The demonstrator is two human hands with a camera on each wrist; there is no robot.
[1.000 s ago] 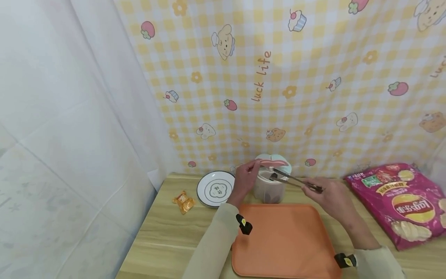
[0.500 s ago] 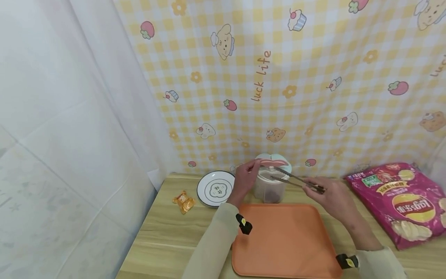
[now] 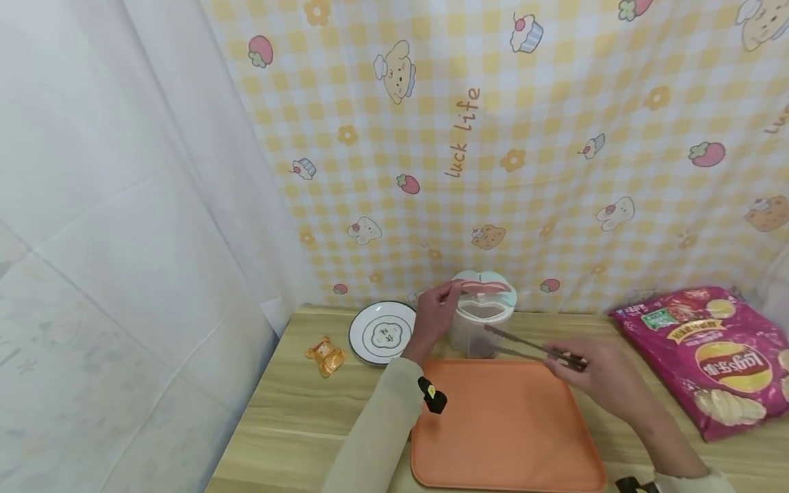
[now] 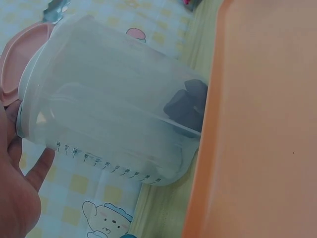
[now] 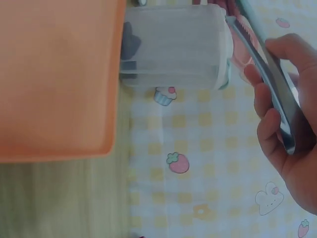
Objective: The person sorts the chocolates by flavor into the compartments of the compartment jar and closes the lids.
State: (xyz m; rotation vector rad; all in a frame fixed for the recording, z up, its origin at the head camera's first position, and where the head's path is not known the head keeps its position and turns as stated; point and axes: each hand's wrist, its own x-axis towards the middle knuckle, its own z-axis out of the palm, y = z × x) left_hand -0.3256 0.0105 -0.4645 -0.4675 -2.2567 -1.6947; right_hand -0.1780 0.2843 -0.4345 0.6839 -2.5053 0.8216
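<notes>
A clear canister [image 3: 471, 339] with a white and pale green top stands behind the orange tray, its pink flap [image 3: 483, 287] raised. My left hand [image 3: 435, 316] holds the flap and rim at the left side of the top. Dark chunky pieces [image 4: 188, 104] lie at the bottom of the canister, seen through its wall. My right hand [image 3: 607, 376] grips metal tongs [image 3: 533, 347], their arms spread and nothing between the tips. In the head view those tips overlap the canister's front, below its opening. The right wrist view shows fingers and thumb wrapped about the tongs' [image 5: 270, 74] handle end.
The orange tray [image 3: 505, 424] lies in front of the canister on the wooden table [image 3: 277, 424]. A white plate [image 3: 364, 342] and an orange wrapped snack [image 3: 325, 357] are at the left. A purple chip bag [image 3: 709, 363] lies at the right. A checked curtain hangs behind.
The tongs have let go of a dark piece over the canister's opening; it is gone from their tips. My right hand has drawn the tongs back, right and down. My left hand stays put.
</notes>
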